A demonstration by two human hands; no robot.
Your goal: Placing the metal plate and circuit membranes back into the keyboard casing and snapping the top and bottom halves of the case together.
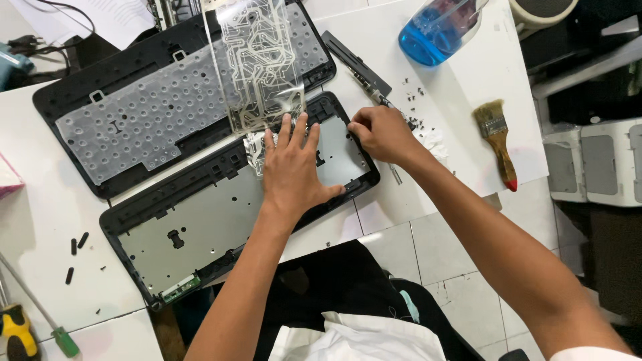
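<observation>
A dismantled keyboard lies on a white table. Its black bottom shell with a grey metal plate sits nearest me. My left hand presses flat, fingers spread, on the right part of that plate. A clear membrane sheet with printed circuit traces stands up from under its fingertips. My right hand is closed at the shell's right edge, pinching something small that I cannot make out. The keyboard's top half, with its translucent rubber dome sheet, lies behind.
A paint brush with a wooden handle lies at the right. A bottle of blue liquid stands at the back. A black strip and small loose screws lie near my right hand. Yellow and green-handled screwdrivers lie front left.
</observation>
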